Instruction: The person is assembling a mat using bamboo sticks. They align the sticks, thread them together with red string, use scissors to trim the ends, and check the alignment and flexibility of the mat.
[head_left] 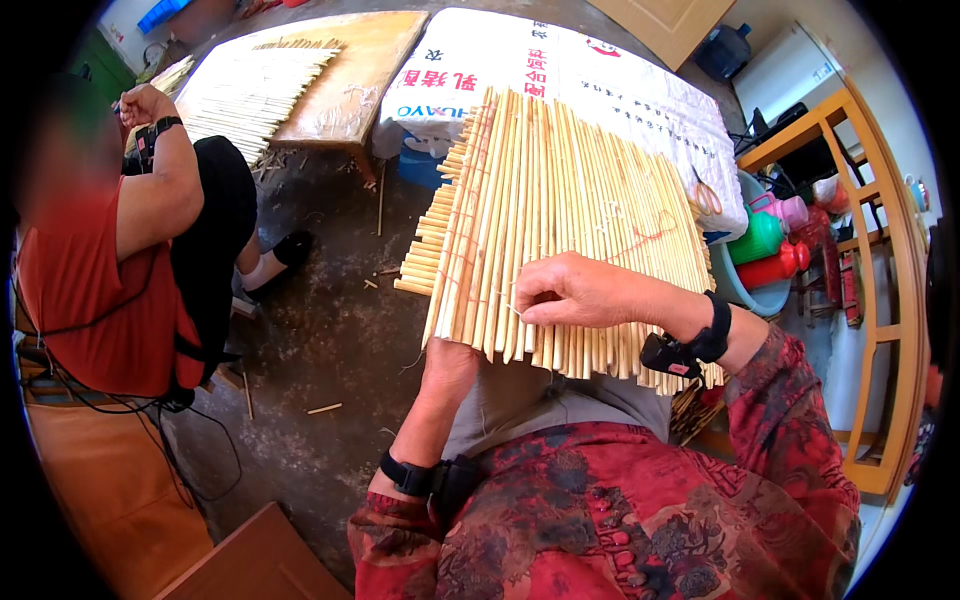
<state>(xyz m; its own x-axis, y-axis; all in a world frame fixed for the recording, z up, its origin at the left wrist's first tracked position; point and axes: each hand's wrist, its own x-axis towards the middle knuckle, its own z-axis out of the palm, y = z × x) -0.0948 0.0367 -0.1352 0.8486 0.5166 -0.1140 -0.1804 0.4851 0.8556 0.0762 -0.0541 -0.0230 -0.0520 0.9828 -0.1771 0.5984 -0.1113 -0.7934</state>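
Note:
A mat of pale, thin sticks (pixel 560 190) laid side by side slopes from my lap up onto the covered table. Rows of reddish thread (pixel 470 200) cross the sticks near its left side, and a loose loop of thread (pixel 655 228) lies on top further right. Over the near part of the mat, my right hand (pixel 565 290) is closed in a pinch, with a thin pale strand at its fingertips. My left hand (pixel 452 362) reaches beneath the mat's near left edge; its fingers are hidden under the sticks.
Orange-handled scissors (pixel 706 195) lie on the white table cover (pixel 640 100). At right, a blue basin (pixel 750 285) holds colourful flasks beside a wooden frame (pixel 868 330). A person in red (pixel 100 290) sits at left near another stick mat (pixel 260 95). Stick scraps dot the floor.

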